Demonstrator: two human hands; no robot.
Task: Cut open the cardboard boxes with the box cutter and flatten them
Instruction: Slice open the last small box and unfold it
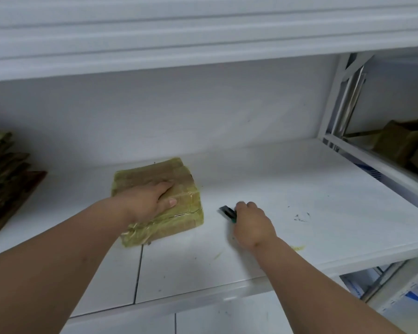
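Observation:
A small flat cardboard box [179,213], wrapped in yellowish clear tape, lies on the white shelf [299,201] left of centre. My left hand [147,198] presses flat on its top with straight fingers. To the right of the box, my right hand [251,222] grips the box cutter [228,212], a green and black handle with its blade end pointing left toward the box. The blade sits a short gap away from the box's right side, close to the shelf surface.
A stack of flattened cardboard [3,174] lies at the left end of the shelf. More crumpled cardboard [405,143] sits on the neighbouring rack at right. An upper shelf [203,44] overhangs the work area. Small scraps [299,218] dot the shelf.

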